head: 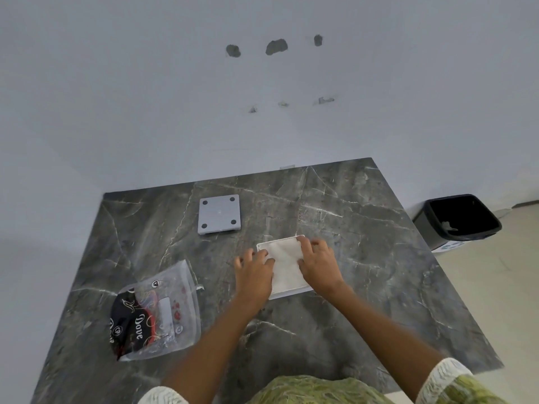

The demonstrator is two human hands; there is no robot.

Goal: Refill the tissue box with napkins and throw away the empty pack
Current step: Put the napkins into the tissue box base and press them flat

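A white tissue box (291,292) lies open-side up in the middle of the table, filled with white napkins (284,262). My left hand (253,272) rests on the box's left edge with its fingers spread over the napkins. On the right edge my right hand (319,262) presses down, fingertips on the stack. The grey square lid (219,214) with several dark feet lies apart, farther back. The empty clear plastic pack (157,312) with black and red print lies crumpled at the front left.
The dark marble table (364,287) stands against a white wall. A black waste bin (462,218) with a liner stands on the floor past the table's right edge, a bit of paper inside it.
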